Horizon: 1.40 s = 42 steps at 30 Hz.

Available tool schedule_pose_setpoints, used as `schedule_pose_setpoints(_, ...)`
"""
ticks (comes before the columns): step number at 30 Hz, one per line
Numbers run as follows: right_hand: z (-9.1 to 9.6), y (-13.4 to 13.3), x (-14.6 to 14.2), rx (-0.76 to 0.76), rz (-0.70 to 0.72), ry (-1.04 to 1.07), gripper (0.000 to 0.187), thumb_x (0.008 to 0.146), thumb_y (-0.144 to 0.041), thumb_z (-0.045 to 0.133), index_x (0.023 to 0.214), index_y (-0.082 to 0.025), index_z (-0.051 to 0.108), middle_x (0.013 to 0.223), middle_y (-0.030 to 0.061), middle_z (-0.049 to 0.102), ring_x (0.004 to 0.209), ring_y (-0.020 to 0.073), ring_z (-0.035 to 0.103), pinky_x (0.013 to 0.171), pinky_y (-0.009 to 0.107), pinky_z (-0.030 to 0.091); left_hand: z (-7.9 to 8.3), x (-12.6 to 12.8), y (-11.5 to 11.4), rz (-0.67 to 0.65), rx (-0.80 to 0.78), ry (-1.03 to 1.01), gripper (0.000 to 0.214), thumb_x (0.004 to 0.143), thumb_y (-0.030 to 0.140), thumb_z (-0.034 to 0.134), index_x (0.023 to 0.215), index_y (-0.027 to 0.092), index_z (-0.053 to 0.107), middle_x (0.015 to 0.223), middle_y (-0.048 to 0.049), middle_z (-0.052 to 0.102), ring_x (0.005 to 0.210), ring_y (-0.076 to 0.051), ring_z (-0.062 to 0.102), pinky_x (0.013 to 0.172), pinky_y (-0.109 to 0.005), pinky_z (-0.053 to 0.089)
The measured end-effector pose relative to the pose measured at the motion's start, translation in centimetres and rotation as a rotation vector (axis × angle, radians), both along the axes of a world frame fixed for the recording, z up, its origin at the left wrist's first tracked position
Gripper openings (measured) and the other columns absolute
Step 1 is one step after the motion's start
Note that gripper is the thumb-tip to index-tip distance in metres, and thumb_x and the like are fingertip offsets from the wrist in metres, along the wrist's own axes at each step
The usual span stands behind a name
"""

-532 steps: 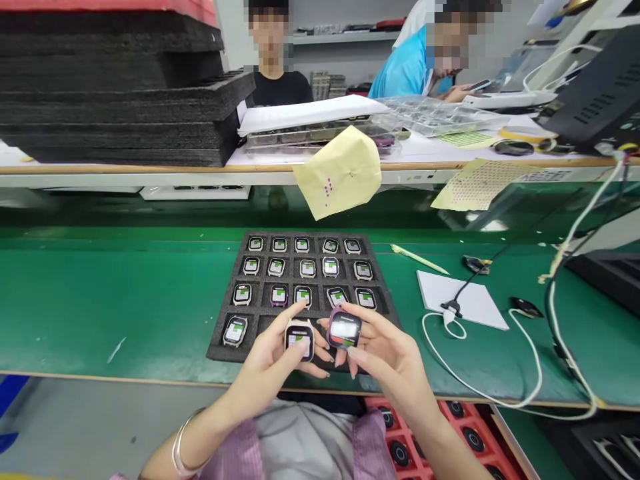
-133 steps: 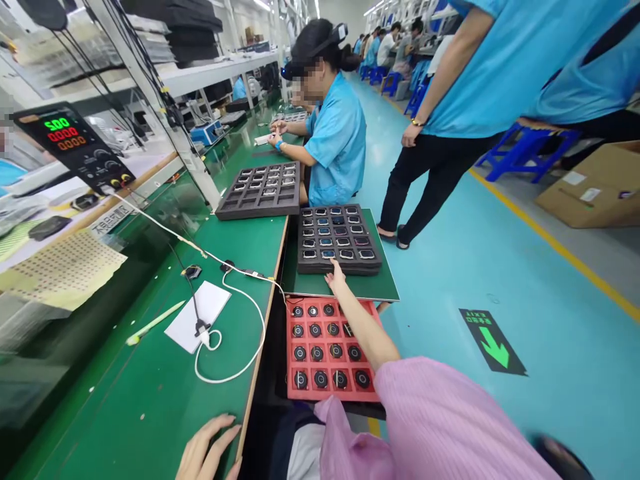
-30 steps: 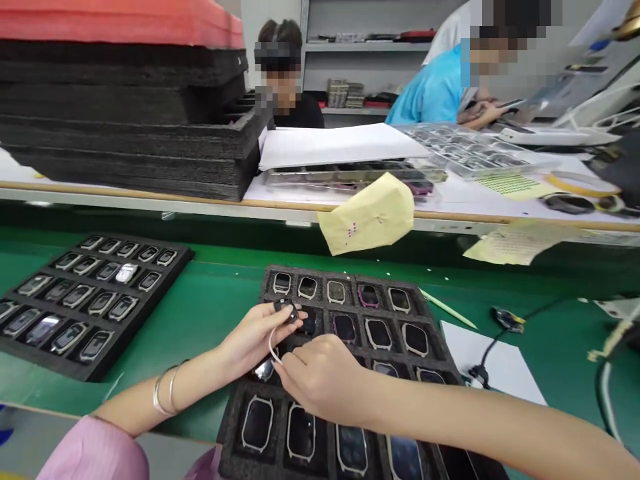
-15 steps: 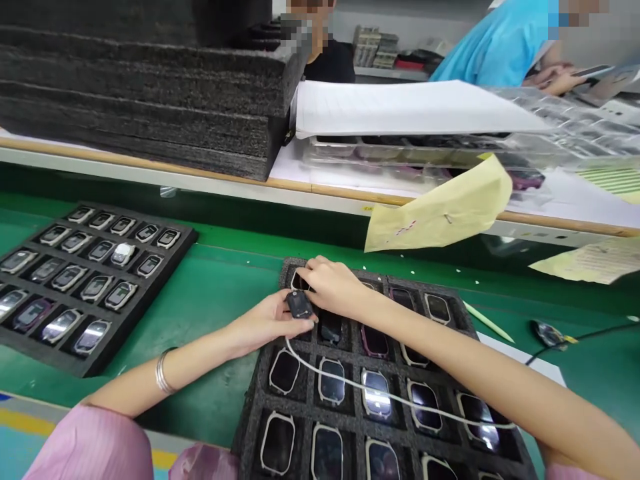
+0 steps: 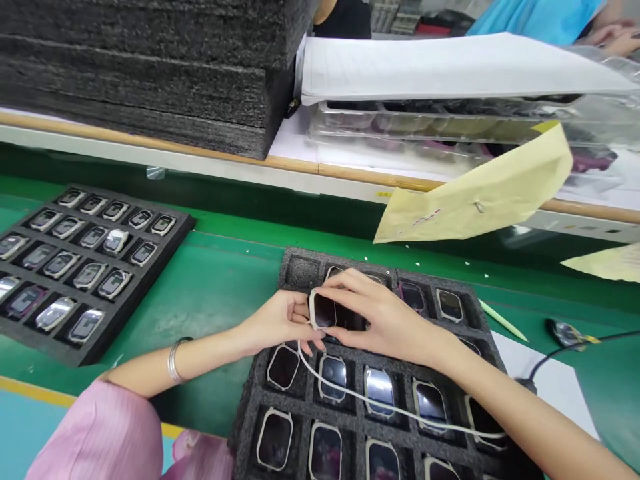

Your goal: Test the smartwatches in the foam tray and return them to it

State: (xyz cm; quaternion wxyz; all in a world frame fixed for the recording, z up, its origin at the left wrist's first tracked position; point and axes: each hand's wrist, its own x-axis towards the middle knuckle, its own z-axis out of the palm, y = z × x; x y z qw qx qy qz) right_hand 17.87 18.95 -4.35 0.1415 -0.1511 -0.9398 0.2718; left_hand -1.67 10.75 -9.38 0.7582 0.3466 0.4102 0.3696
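Note:
My right hand (image 5: 385, 317) pinches a strapless smartwatch (image 5: 324, 311) with a pale frame and a dark screen, tilted above the foam tray. Pressed up behind the watch is my left hand (image 5: 280, 325), its fingers curled. A white cable (image 5: 370, 400) runs out of it and across the tray; the black watch charger at its end is hidden now. Under both hands lies the black foam tray (image 5: 300, 393), with watches such as a pale-framed one (image 5: 275, 439) in its slots. The far left corner slot (image 5: 303, 272) shows bare foam.
A second watch-filled foam tray (image 5: 107, 331) lies at the left. Stacked black foam (image 5: 150, 87) and plastic trays (image 5: 400, 123) under white sheets (image 5: 450, 67) stand on the shelf. A yellow paper (image 5: 470, 193) hangs from its edge. A pale green stick (image 5: 503, 320) lies right.
The watch from the far left corner slot is now lifted in my right hand, in front of my left hand. It hides the black charger seen before. The camera view has shifted slightly.

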Motion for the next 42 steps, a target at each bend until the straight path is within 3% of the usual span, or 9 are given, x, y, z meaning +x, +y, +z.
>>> schedule_pose_setpoints(6, -1.8, -0.8, 0.0, 0.138, 0.033, -0.096, 0.041, 0.091, -0.022, 0.060, 0.130, -0.017, 0.051, 0.127, 0.0142, 0.057, 0.115, 0.0293, 0.054, 0.095, 0.049, 0.049, -0.5, 0.4, -0.7, 0.024, 0.128, 0.046, 0.037, 0.071, 0.019, 0.077, 0.103, 0.014, 0.060, 0.081, -0.0006, 0.063, 0.067, -0.012, 0.061, 0.061, -0.021, 0.047)
schedule_pose_setpoints(13, -4.3, -2.4, -0.3, 0.169, -0.097, 0.129, 0.040, 0.093, -0.023, 0.057, 0.132, -0.013, 0.050, 0.121, 0.0165, 0.062, 0.109, 0.0294, 0.060, 0.094, 0.050, 0.051, -1.0, 1.4, -1.8, 0.147, 0.145, 0.156, 0.027, 0.085, 0.036, 0.065, 0.096, 0.013, 0.055, 0.064, 0.0037, 0.055, 0.044, -0.008, 0.051, 0.041, -0.018, 0.042)
schedule_pose_setpoints(20, -4.6, -2.1, -0.6, 0.009, -0.062, 0.239, 0.041, 0.090, -0.018, 0.060, 0.130, -0.017, 0.052, 0.118, 0.0128, 0.062, 0.106, 0.0238, 0.062, 0.091, 0.040, 0.054, -0.3, 1.3, -2.0, 0.170, 0.126, 0.155, 0.034, 0.084, 0.041, 0.066, 0.097, 0.013, 0.054, 0.057, 0.0045, 0.054, 0.040, -0.007, 0.048, 0.037, -0.016, 0.039)
schedule_pose_setpoints(27, -4.6, -2.2, -0.7, -0.067, -0.077, 0.233, 0.044, 0.088, -0.019, 0.063, 0.130, -0.017, 0.052, 0.115, 0.0137, 0.061, 0.104, 0.0256, 0.061, 0.088, 0.043, 0.054, -0.7, 1.5, -2.1, 0.180, 0.150, 0.174, 0.030, 0.084, 0.038, 0.066, 0.096, 0.013, 0.056, 0.058, 0.0072, 0.046, 0.040, -0.004, 0.041, 0.036, -0.014, 0.033)
schedule_pose_setpoints(29, -4.4, -2.2, -0.5, -0.131, -0.076, 0.245, 0.047, 0.088, -0.023, 0.067, 0.133, -0.018, 0.052, 0.116, 0.0140, 0.061, 0.104, 0.0263, 0.060, 0.088, 0.043, 0.053, -0.9, 1.4, -2.2, 0.175, 0.155, 0.172, 0.029, 0.085, 0.037, 0.066, 0.098, 0.013, 0.057, 0.064, 0.0051, 0.051, 0.041, -0.004, 0.042, 0.037, -0.014, 0.035)
schedule_pose_setpoints(32, -4.0, -1.8, -0.3, -0.388, -0.018, 0.303, 0.043, 0.089, -0.029, 0.068, 0.130, -0.019, 0.057, 0.112, 0.0117, 0.061, 0.100, 0.0234, 0.061, 0.086, 0.039, 0.053, -1.1, 0.9, -2.2, 0.113, 0.175, 0.097, 0.031, 0.086, 0.037, 0.065, 0.104, 0.013, 0.056, 0.066, 0.0033, 0.055, 0.039, -0.003, 0.042, 0.036, -0.014, 0.034)
schedule_pose_setpoints(36, -4.5, -1.6, -0.6, -0.705, 0.039, 0.416, 0.025, 0.091, -0.033, 0.066, 0.113, -0.021, 0.070, 0.096, 0.0072, 0.059, 0.089, 0.0183, 0.060, 0.079, 0.035, 0.051, -1.5, -0.4, -1.9, -0.127, 0.224, -0.107, 0.033, 0.083, 0.042, 0.067, 0.094, 0.013, 0.056, 0.074, -0.0059, 0.068, 0.036, -0.004, 0.043, 0.034, -0.015, 0.032)
schedule_pose_setpoints(39, -4.9, -1.6, -1.0, -0.797, 0.080, 0.476, 0.025, 0.086, -0.033, 0.072, 0.108, -0.023, 0.073, 0.091, 0.0050, 0.057, 0.085, 0.0170, 0.058, 0.077, 0.033, 0.050, -1.7, -0.9, -1.8, -0.210, 0.240, -0.177, 0.034, 0.081, 0.044, 0.069, 0.089, 0.014, 0.054, 0.074, -0.0082, 0.070, 0.034, -0.004, 0.044, 0.032, -0.015, 0.030)
schedule_pose_setpoints(42, -4.6, -1.2, -1.0, -0.750, 0.092, 0.441, 0.024, 0.088, -0.031, 0.070, 0.110, -0.023, 0.073, 0.092, 0.0054, 0.057, 0.085, 0.0170, 0.058, 0.077, 0.033, 0.050, -1.7, -0.6, -1.9, -0.174, 0.229, -0.144, 0.035, 0.082, 0.044, 0.069, 0.089, 0.014, 0.054, 0.074, -0.0078, 0.069, 0.035, -0.003, 0.042, 0.033, -0.015, 0.030)
